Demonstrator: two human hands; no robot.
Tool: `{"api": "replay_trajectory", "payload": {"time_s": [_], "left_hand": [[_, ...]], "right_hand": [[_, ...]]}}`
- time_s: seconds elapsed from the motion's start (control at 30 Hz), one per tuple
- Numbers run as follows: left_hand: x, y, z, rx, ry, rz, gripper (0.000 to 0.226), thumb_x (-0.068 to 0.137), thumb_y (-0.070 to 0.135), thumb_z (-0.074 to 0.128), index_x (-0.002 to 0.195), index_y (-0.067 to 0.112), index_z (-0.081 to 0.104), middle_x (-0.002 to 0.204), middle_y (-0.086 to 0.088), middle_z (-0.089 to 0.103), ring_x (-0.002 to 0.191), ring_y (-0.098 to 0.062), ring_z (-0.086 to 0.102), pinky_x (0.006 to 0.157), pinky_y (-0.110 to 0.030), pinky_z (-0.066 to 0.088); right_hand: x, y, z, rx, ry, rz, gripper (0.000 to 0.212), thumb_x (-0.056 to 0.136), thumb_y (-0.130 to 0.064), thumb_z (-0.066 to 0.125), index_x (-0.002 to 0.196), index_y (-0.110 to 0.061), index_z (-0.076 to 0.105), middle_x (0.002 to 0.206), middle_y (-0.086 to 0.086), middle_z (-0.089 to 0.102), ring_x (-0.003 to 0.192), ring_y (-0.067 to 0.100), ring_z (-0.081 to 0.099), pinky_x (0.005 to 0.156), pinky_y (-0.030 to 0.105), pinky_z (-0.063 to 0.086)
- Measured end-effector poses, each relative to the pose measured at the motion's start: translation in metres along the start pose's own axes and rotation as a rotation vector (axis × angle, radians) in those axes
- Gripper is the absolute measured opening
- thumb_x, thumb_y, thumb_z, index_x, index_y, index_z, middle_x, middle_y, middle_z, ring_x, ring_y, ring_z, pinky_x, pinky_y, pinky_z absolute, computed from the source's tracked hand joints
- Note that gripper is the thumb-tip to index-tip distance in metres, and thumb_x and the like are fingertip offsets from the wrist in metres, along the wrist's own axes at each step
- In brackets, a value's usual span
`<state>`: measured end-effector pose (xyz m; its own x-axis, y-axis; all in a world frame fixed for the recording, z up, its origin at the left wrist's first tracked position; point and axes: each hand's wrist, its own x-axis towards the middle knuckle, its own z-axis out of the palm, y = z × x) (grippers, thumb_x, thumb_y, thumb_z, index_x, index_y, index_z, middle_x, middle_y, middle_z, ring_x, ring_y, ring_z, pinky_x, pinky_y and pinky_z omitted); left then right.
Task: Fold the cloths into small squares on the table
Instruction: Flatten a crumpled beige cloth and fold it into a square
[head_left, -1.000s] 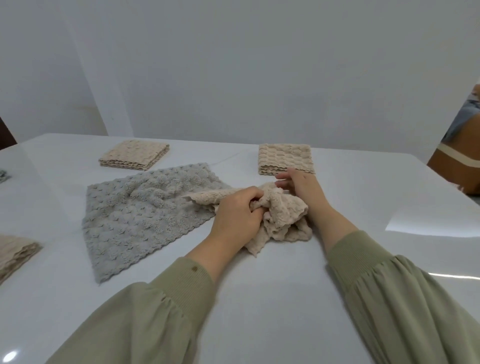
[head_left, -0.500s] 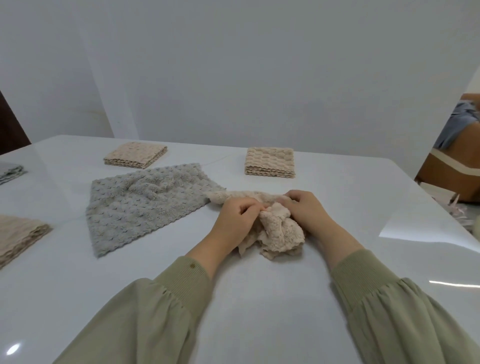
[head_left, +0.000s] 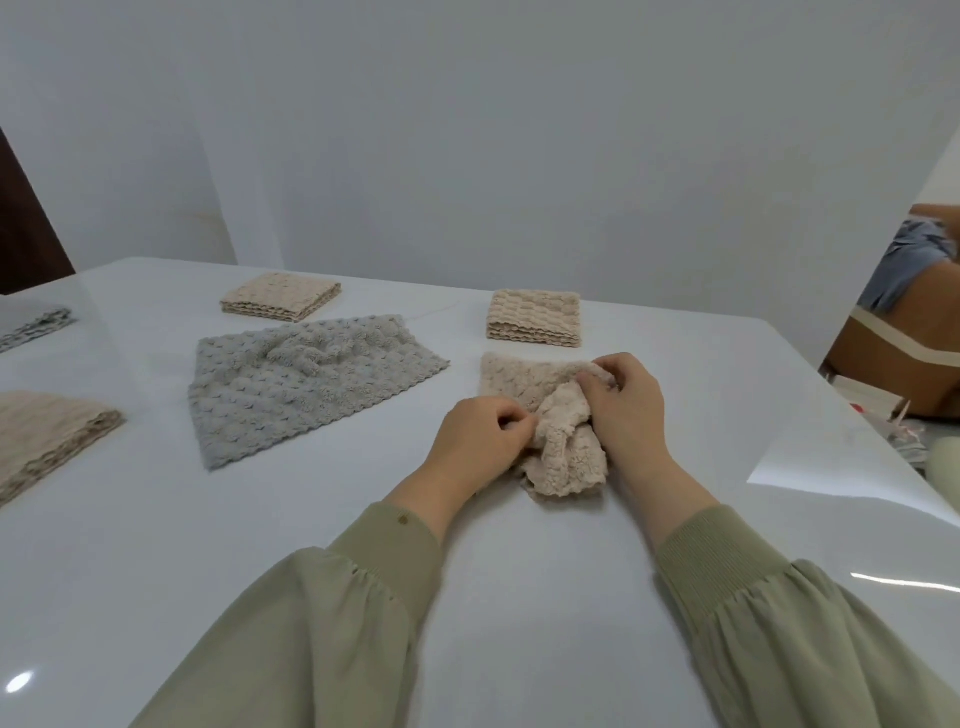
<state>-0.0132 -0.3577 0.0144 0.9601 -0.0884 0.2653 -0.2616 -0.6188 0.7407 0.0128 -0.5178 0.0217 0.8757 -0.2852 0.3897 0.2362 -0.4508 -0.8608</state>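
Head view: a glossy white desk stands against a plain pale wall, with a dark panel at the far left and a brown cardboard box off the right hand's side, past the desk edge.

The crumpled beige cloth lies on the desk between the two hands. The left hand has its fingers curled and pinches the cloth's near-left edge. The right hand also has its fingers curled and pinches a bunched fold at its far side.

A flat grey cloth lies to the left of the left hand. One folded beige square sits just beyond the right hand, and another lies beyond the grey cloth. A beige stack and a folded grey cloth lie well to the left.

Compared with half a second ago, the beige cloth's far part is now spread flatter beyond the hands. Its tip no longer reaches the grey cloth, and the two hands have drawn a little apart.
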Motion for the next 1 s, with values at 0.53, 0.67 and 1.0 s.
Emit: {"api": "replay_trajectory", "payload": {"time_s": [0.53,0.67,1.0], "left_hand": [[-0.005,-0.024,-0.036,0.195,0.242,-0.165,0.019,0.094,0.024,0.051,0.082,0.016,0.063,0.084,-0.002,0.065,0.083,-0.024,0.057,0.067,-0.031,0.043],[-0.011,-0.027,-0.053,0.206,0.035,-0.069,0.021,0.095,0.025,0.052,0.088,0.017,0.070,0.091,0.003,0.069,0.088,-0.017,0.058,0.078,-0.033,0.046],[-0.019,-0.037,-0.069,0.469,-0.272,0.166,0.015,0.083,0.029,0.064,0.075,0.018,0.058,0.079,0.004,0.058,0.076,-0.015,0.052,0.066,-0.033,0.042]], "right_hand": [[-0.020,0.011,-0.006,-0.444,-0.064,-0.098,0.014,0.079,-0.015,0.044,0.065,-0.013,0.046,0.077,0.015,0.058,0.083,0.038,0.053,0.075,0.043,0.039],[-0.016,0.010,-0.021,-0.366,0.103,-0.049,0.039,0.080,-0.005,0.049,0.118,-0.004,0.056,0.121,0.018,0.057,0.118,0.036,0.046,0.104,0.046,0.031],[-0.046,-0.007,0.015,-0.742,-0.455,-0.403,0.052,0.092,-0.046,0.042,0.137,-0.021,0.042,0.152,0.003,0.029,0.144,0.021,0.013,0.116,0.049,-0.001]]}}
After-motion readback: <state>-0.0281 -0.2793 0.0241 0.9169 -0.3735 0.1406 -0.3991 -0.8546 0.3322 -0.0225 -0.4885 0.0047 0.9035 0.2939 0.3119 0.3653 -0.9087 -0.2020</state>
